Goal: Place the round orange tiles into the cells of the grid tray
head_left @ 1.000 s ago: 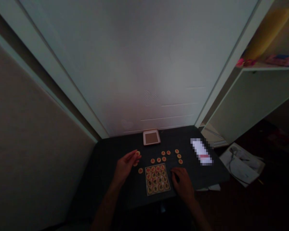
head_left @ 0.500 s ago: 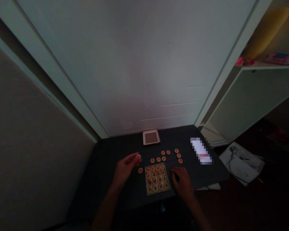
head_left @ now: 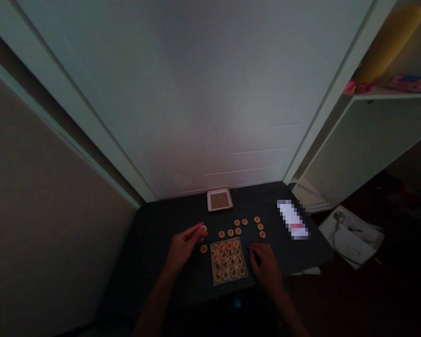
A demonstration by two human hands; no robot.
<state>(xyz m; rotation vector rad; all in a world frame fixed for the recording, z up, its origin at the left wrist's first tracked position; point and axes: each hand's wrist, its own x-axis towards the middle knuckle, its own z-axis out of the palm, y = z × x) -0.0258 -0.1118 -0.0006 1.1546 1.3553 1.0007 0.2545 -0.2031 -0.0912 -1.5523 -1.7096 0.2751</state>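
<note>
My left hand pinches a round Chinese chess piece between thumb and fingertips, just above the dark table. Below those fingers lies a loose piece with a red character. A square shallow box stands between my hands, with rows of pieces in it, red characters at the far side and black ones nearer. Beside the box's right edge rests my right hand, fingers loosely bent, thumb a little apart, with nothing visible in it. Several more red pieces lie beyond the box.
A pinkish square lid or tray sits at the back of the table, near the white panel. A blurred white item lies at the right. A white box with a cable is beyond the table's right edge.
The piece in my left hand has shifted very slightly to the right and now shows more of its edge. My right hand and the other pieces stay where they were.
</note>
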